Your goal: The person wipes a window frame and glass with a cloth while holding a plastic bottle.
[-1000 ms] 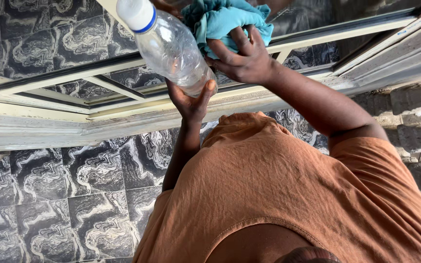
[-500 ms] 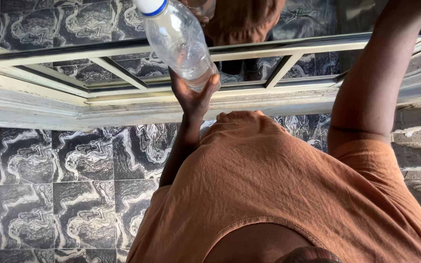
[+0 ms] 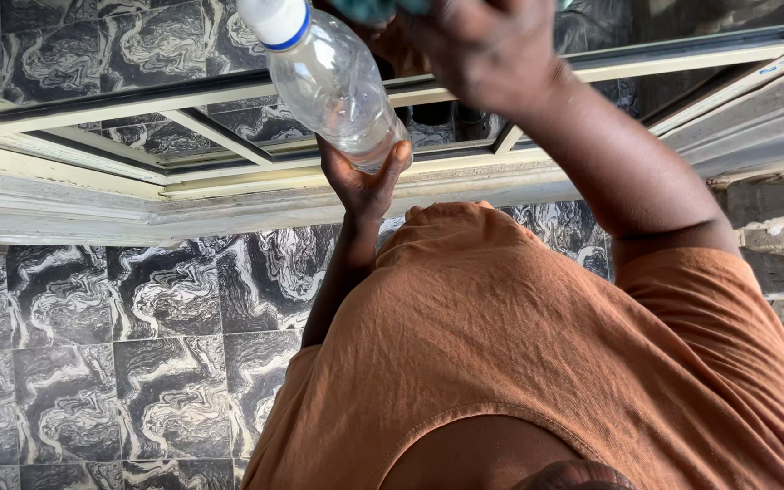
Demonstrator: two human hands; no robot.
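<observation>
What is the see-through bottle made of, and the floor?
The bottle in the left hand looks like thin clear plastic: see-through, dented, with a white cap. The floor looks like glossy tile with black-and-white marble swirls and grout lines.

Clear plastic bottle (image 3: 338, 86) with white cap and blue ring at top; black-and-white marbled tiles (image 3: 138, 363) lower left; rust-orange shirt (image 3: 519, 363); teal cloth (image 3: 383, 7)

one package: clear plastic bottle (image 3: 333, 82), tapered cylinder, white cap with blue ring, tilted cap-up toward upper left, base gripped in left hand (image 3: 362, 186), before the window frame.
</observation>
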